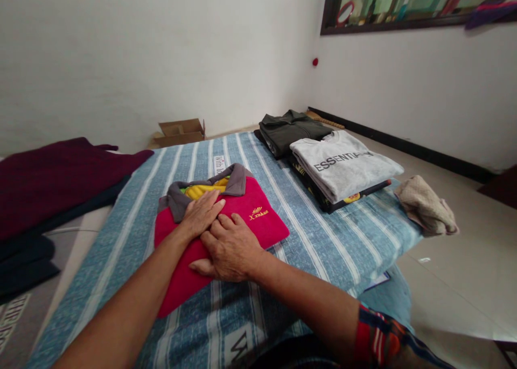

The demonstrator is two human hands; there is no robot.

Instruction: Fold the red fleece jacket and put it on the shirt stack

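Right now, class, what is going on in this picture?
A person presses both hands flat on a folded red polo shirt with a grey collar, lying on a blue striped cloth. The left hand rests near the collar; the right hand lies just below it. Farther back sits a stack of folded clothes topped by a grey shirt, with a dark green garment behind it.

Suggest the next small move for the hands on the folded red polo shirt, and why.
Probably lift the red polo shirt toward the folded stack topped by the grey printed T-shirt. Left hand and right hand lie flat on it, and it already looks folded, collar up.
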